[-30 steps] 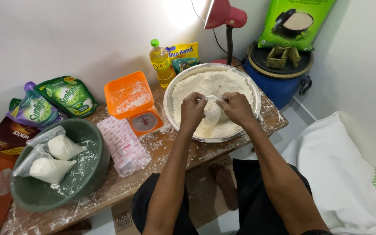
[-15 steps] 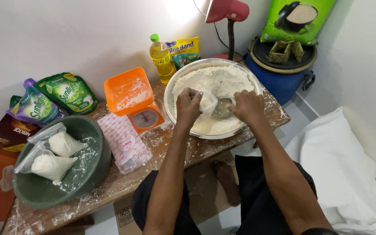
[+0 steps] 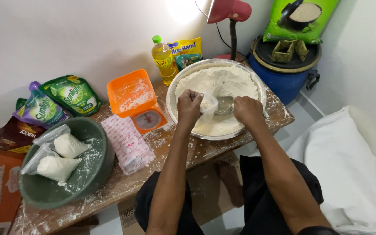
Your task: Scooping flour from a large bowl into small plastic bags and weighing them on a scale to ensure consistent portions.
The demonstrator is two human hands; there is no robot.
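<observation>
Apart now: left hand (image 3: 189, 105) pinches small bag (image 3: 208, 104); right hand (image 3: 247, 109) seemingly grips spoon (image 3: 225, 104).

Between my grips the flour (image 3: 223, 80) is white in a silver bowl (image 3: 172, 98). Left of my left grip sit an orange scale (image 3: 133, 98), a pink patterned packet (image 3: 127, 143) and a dull green basin (image 3: 96, 167); beyond, yellow oil (image 3: 162, 58), perhaps.
</observation>
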